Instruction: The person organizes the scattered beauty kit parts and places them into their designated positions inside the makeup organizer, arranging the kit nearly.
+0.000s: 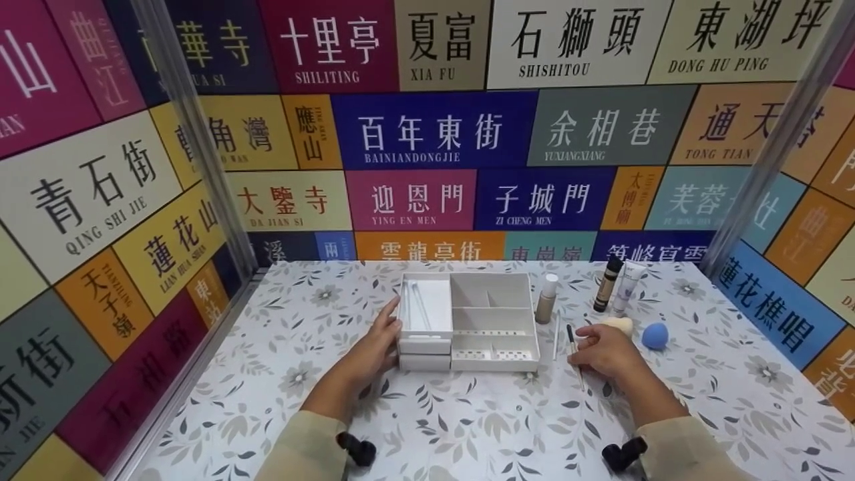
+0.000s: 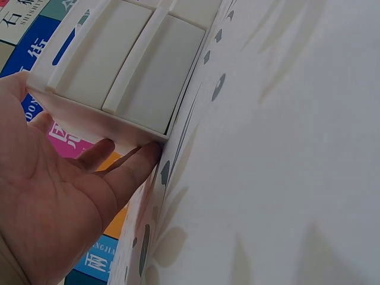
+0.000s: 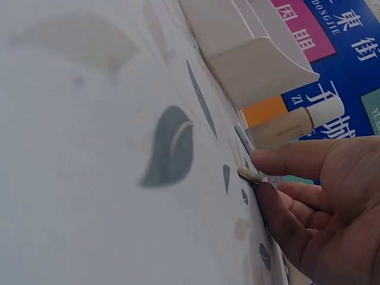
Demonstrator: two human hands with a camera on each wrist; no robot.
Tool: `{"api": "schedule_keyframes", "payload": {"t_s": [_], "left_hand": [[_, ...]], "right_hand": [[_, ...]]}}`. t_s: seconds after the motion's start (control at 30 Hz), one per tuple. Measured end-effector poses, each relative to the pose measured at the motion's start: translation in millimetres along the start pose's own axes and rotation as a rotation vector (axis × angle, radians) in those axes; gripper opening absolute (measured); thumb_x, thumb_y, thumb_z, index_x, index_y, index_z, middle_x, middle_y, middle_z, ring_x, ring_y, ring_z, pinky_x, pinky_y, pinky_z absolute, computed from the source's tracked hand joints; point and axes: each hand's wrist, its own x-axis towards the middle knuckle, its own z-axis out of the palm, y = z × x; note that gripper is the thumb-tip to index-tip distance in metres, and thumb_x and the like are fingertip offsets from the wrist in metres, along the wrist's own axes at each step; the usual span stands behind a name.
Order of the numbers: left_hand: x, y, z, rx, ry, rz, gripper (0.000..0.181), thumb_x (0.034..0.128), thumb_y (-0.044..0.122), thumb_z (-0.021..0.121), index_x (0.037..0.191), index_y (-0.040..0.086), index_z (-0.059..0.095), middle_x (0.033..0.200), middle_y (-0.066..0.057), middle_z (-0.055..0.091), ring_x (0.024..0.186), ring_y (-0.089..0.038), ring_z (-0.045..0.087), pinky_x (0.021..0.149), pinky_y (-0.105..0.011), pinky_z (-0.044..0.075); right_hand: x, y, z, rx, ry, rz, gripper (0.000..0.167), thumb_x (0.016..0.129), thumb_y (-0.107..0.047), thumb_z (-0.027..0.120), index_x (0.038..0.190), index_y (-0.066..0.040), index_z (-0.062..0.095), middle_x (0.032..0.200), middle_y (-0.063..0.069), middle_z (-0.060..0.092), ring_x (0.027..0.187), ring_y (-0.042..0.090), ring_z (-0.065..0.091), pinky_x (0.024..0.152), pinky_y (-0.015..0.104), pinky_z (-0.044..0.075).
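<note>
Pinching slim, dark-and-pale stick in right grip, between boxy white plastic organizer and right edge of surface; touching organizer with left grip, uncurled. Could roll if pinched loosely.

1. Table: white cover, printed with grey and beige leaves and flowers.
2. Back wall: behind table; rectangular panels in blue, pink, yellow, orange, grey and cream, bearing Chinese characters, many with Latin lettering beneath.
3. Left wall, right wall: flank table; similar panels, seen obliquely.
4. Left post, right post: pale, glossy, near table's far corners.
5. Light: fairly even across table.
</note>
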Motion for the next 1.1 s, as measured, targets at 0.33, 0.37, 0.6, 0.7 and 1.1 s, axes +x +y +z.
{"api": "schedule_keyframes", "payload": {"t_s": [0.33, 0.37, 0.6, 0.7, 1.1], "left_hand": [[-0.1, 0.7, -0.1, 0.01, 0.016, -0.013, 0.061, 0.1128, 0.052, 0.04, 0.167, 0.055, 0.012, 0.181, -0.013, 0.006, 0.165, -0.045, 0.023, 0.131, -0.065, 0.027], [0.0, 0.6, 0.0, 0.007, 0.019, -0.016, 0.061, 0.1128, 0.052, 0.04, 0.167, 0.056, 0.013, 0.181, -0.012, 0.006, 0.165, -0.045, 0.023, 0.132, -0.065, 0.027], [0.4, 0.8, 0.7, 0.004, 0.013, -0.005, 0.061, 0.1131, 0.052, 0.04, 0.168, 0.054, 0.013, 0.181, -0.013, 0.006, 0.165, -0.045, 0.024, 0.132, -0.064, 0.027], [0.4, 1.4, 0.8, 0.004, 0.011, -0.004, 0.061, 0.1129, 0.052, 0.04, 0.168, 0.054, 0.013, 0.181, -0.014, 0.006, 0.165, -0.046, 0.024, 0.131, -0.065, 0.027], [0.9, 0.7, 1.2, -0.012, 0.011, -0.006, 0.061, 0.1134, 0.051, 0.04, 0.168, 0.054, 0.012, 0.181, -0.012, 0.004, 0.166, -0.045, 0.021, 0.131, -0.064, 0.028]], "right_hand": [[-1.9, -5, 0, 0.032, 0.003, 0.075, 0.071, 0.082, -0.007, 0.083, 0.147, 0.004, 0.058, 0.13, 0.022, 0.071, 0.106, 0.023, 0.07, 0.086, 0.03, 0.058], [-2.2, -5, -1, 0.045, 0.004, 0.083, 0.07, 0.083, -0.008, 0.082, 0.148, 0.004, 0.057, 0.132, 0.022, 0.07, 0.105, 0.022, 0.07, 0.086, 0.03, 0.058], [-2.1, -2, -6, 0.258, 0.002, 0.127, 0.071, 0.088, -0.007, 0.075, 0.154, 0.005, 0.051, 0.106, 0.004, 0.077, 0.084, 0.011, 0.069, 0.074, 0.024, 0.059], [-2.3, -3, -7, 0.38, -0.018, 0.147, 0.073, 0.091, -0.004, 0.073, 0.158, 0.005, 0.045, 0.102, 0.0, 0.077, 0.083, 0.011, 0.071, 0.075, 0.026, 0.061], [-4.0, -17, -2, 0.72, -0.115, 0.131, 0.078, 0.096, 0.002, 0.065, 0.166, 0.003, 0.029, 0.111, -0.004, 0.071, 0.098, 0.014, 0.068, 0.086, 0.029, 0.061]]}}
